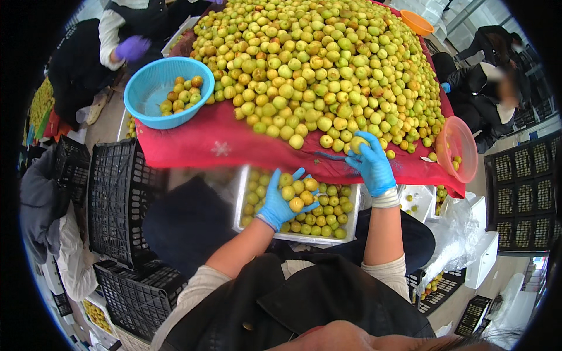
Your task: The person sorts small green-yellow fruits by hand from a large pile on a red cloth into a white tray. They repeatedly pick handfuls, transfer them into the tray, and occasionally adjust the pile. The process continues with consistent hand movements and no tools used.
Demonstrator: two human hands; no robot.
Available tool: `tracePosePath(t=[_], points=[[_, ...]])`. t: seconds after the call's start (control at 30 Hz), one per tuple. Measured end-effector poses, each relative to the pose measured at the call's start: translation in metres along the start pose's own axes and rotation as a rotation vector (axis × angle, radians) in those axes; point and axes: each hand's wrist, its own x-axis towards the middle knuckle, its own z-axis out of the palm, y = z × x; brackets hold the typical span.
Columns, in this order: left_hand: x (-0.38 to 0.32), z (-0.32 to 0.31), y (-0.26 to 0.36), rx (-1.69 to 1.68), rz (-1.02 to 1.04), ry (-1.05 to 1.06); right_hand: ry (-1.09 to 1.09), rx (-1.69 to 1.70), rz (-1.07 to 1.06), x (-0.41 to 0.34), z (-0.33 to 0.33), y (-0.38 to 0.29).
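Observation:
A large heap of small green-yellow round fruit [307, 66] lies on a red cloth [184, 140] in front of me. My left hand [285, 202], in a blue glove, is palm up and cradles several fruits [298, 191] over a white foam box [239, 202] filled with the same fruit. My right hand [373, 164], also gloved in blue, pinches one fruit [359, 145] between its fingertips just above the near edge of the heap. Part of the box's contents is hidden beneath my left hand.
A blue plastic basket [145, 94] with some fruit stands at the cloth's left edge, a pink basket [465, 149] at its right. Black plastic crates [118, 202] are stacked to my left. Clear plastic film [456, 232] lies at right. People work nearby, one with a purple glove [132, 48].

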Motion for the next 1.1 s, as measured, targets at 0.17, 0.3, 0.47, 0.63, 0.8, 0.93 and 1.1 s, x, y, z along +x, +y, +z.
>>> tracePosePath(t=[0.17, 0.3, 0.47, 0.63, 0.8, 0.93, 1.1], points=[[0.009, -0.008, -0.014, -0.043, -0.065, 0.009, -0.078, -0.028, 0.243, 0.02, 0.03, 0.038], [0.009, -0.009, -0.015, -0.098, -0.098, -0.008, -0.374, -0.724, -0.328, 0.087, 0.143, 0.081], [0.006, -0.011, -0.002, 0.019, -0.004, 0.243, -0.301, -1.951, -0.904, 0.165, 0.26, 0.102], [0.002, -0.001, 0.005, 0.008, 0.03, 0.175, -0.43, -2.139, -0.797, 0.173, 0.292, 0.089], [-0.001, 0.01, -0.001, 0.014, -0.015, 0.139, -0.366, -1.112, -0.779, 0.138, 0.245, 0.059], [0.002, 0.003, -0.003, 0.027, -0.039, 0.013, -0.313, -0.883, -0.644, 0.097, 0.211, 0.052], [0.003, -0.014, -0.001, 0.057, -0.02, 0.005, -0.304, -0.265, -0.36, 0.028, 0.111, 0.031]])
